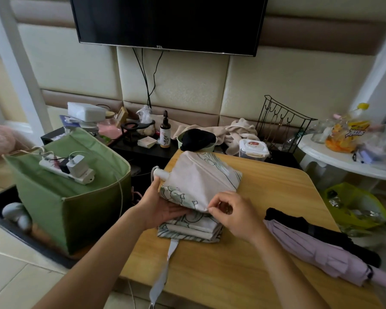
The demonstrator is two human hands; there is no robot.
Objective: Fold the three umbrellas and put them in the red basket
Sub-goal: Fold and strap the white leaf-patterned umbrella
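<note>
Umbrella (pixel 201 184), cream w/ leaf print, on surface (pixel 276 192); left hand (pixel 163 206) holds folds, right hand (pixel 232 210) pinches canopy edge. TV (pixel 165 18) reads "TCL".

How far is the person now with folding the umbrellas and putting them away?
Done: nothing is stored yet, and no red basket is in view. In hand: the left hand holds the floral umbrella while the right hand pinches a canopy panel; its strap hangs loose. Left: the lilac umbrella and black umbrella lie collapsed on the wooden table, seemingly unwrapped.
</note>
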